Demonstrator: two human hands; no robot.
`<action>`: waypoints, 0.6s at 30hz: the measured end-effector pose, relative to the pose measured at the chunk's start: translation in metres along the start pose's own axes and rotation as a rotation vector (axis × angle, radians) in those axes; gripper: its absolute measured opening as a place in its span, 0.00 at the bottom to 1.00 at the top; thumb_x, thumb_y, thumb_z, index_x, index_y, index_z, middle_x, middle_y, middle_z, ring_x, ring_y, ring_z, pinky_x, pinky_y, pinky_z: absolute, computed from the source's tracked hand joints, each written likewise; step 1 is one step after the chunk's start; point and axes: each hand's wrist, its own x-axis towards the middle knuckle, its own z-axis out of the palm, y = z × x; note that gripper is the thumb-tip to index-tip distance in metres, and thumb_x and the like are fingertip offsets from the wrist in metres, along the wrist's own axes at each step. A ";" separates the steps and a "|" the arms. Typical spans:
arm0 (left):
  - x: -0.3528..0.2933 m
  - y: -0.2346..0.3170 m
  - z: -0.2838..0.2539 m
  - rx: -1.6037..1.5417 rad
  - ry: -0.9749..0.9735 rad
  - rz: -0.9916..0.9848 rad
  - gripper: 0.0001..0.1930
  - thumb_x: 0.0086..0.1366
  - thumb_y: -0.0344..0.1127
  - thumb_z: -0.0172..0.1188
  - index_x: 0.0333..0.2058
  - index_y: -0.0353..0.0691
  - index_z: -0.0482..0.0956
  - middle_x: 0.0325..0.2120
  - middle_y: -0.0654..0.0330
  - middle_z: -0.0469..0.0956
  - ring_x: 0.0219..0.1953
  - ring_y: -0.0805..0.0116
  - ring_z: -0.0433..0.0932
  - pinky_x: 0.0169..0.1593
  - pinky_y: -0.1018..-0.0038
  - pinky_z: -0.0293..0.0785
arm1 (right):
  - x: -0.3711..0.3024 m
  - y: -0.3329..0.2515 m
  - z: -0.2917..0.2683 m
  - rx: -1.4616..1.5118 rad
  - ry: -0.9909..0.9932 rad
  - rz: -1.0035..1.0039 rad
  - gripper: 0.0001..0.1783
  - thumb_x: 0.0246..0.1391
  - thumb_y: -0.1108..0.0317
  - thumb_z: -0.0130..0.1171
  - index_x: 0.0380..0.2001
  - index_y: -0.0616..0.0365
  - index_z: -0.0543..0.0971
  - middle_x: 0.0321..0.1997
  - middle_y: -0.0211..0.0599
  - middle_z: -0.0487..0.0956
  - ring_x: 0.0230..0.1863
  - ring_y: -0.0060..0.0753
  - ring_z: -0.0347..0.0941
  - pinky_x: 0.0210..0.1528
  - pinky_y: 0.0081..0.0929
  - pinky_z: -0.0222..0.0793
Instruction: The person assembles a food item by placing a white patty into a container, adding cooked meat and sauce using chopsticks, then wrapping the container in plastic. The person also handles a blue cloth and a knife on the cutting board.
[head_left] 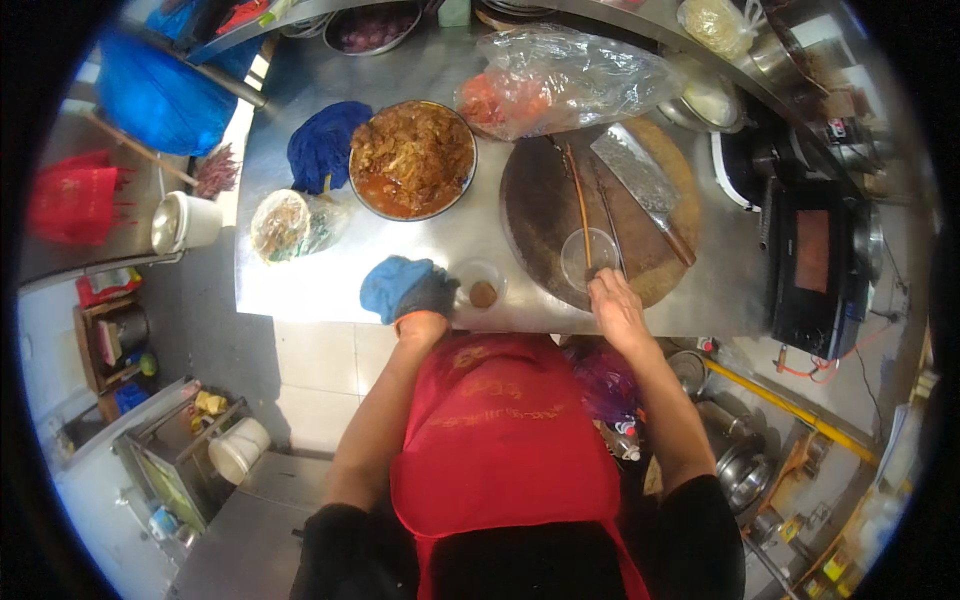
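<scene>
My left hand [423, 326] is at the counter's front edge, its fingers wrapped in a blue cloth [396, 287] with a dark grey part. Just right of it stands a small clear bowl [480, 271] with a patch of brown stuff in it. My right hand [616, 305] pinches the near rim of a clear round plastic bowl or lid [588, 252], which is over the front of a round wooden chopping board [535, 215]. A thin stick [579, 190] and a dark metal rod [607, 215] lie on that board. A cleaver [638, 175] rests on its right side.
Beyond my left hand sits a large bowl of brown saucy meat [412, 155], beside a dark blue cloth [325, 145] and a small bagged tub [281, 226]. A clear plastic bag [580, 80] with red contents lies behind the board. A black appliance [815, 265] stands at the right.
</scene>
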 end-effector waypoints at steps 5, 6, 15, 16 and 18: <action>-0.005 -0.014 0.012 0.157 -0.047 0.161 0.13 0.61 0.46 0.64 0.35 0.44 0.87 0.44 0.51 0.83 0.48 0.50 0.79 0.54 0.59 0.72 | -0.006 -0.023 -0.027 0.033 -0.146 -0.134 0.08 0.51 0.75 0.59 0.36 0.60 0.74 0.44 0.46 0.72 0.48 0.51 0.72 0.50 0.45 0.72; -0.006 -0.018 0.015 0.114 -0.028 0.159 0.14 0.60 0.46 0.65 0.37 0.44 0.87 0.45 0.51 0.83 0.50 0.50 0.78 0.56 0.59 0.71 | -0.011 -0.030 -0.034 0.096 -0.149 -0.074 0.08 0.52 0.75 0.59 0.36 0.60 0.73 0.44 0.47 0.72 0.48 0.51 0.71 0.51 0.44 0.72; -0.086 -0.085 0.013 -0.344 -0.150 0.254 0.30 0.56 0.40 0.68 0.58 0.42 0.77 0.51 0.50 0.80 0.58 0.48 0.74 0.60 0.58 0.71 | 0.008 -0.109 -0.044 1.508 -0.098 0.294 0.02 0.71 0.71 0.48 0.41 0.56 0.70 0.47 0.37 0.79 0.35 0.20 0.70 0.38 0.22 0.69; -0.095 -0.094 0.006 -0.567 -0.147 0.157 0.31 0.55 0.41 0.69 0.58 0.42 0.77 0.48 0.51 0.81 0.56 0.48 0.75 0.57 0.58 0.72 | 0.018 -0.122 -0.040 1.627 -0.106 0.400 0.03 0.71 0.72 0.48 0.43 0.57 0.72 0.44 0.36 0.80 0.33 0.19 0.69 0.36 0.21 0.69; -0.109 -0.107 -0.013 -0.633 -0.104 0.097 0.31 0.54 0.43 0.70 0.58 0.43 0.78 0.45 0.52 0.82 0.53 0.48 0.76 0.55 0.58 0.74 | 0.051 -0.146 -0.025 1.714 -0.206 0.391 0.05 0.70 0.73 0.49 0.45 0.58 0.73 0.42 0.35 0.81 0.32 0.17 0.70 0.33 0.20 0.68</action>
